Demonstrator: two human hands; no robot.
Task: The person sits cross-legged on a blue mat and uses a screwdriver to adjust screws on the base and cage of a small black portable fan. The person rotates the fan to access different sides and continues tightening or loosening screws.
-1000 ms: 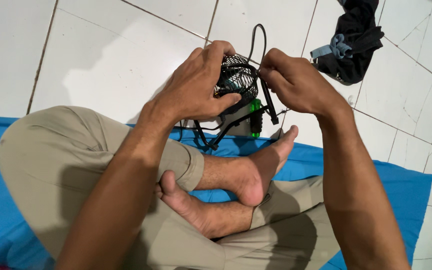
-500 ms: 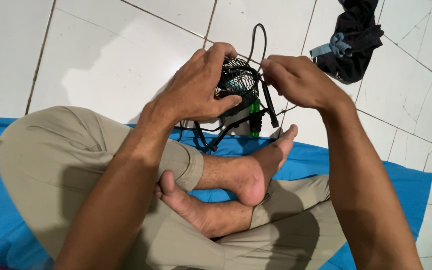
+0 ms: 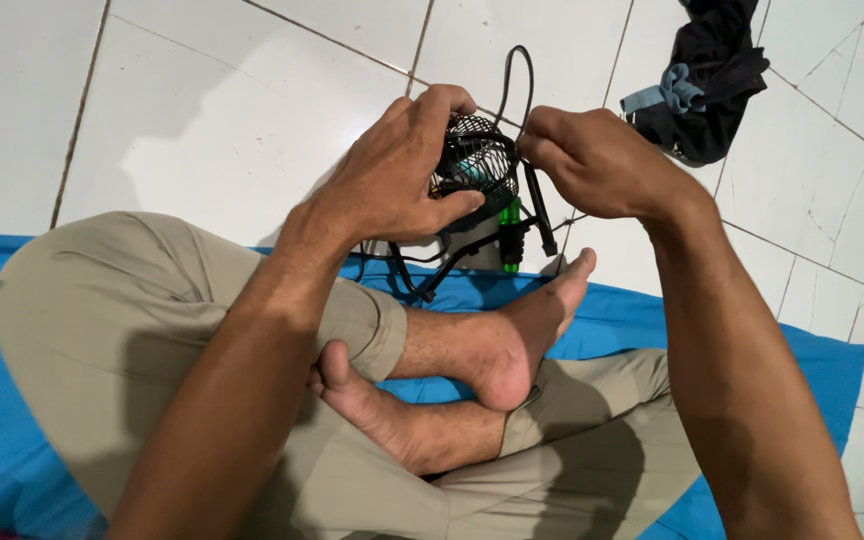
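Head view: both hands on a small black wire-cage fan held over the tiled floor.
We see the left hand with its grip closed around the cage, the right hand pinching the black cable at the cage edge. Cable loose, green plug dangling; the job looks mid-way, we judge. Dark cloth lies apart; blue mat underneath.

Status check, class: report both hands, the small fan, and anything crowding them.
Left hand gripping small black wire-cage fan. Right hand pinching at its edge. Black cables tangled beneath; bare foot close under.
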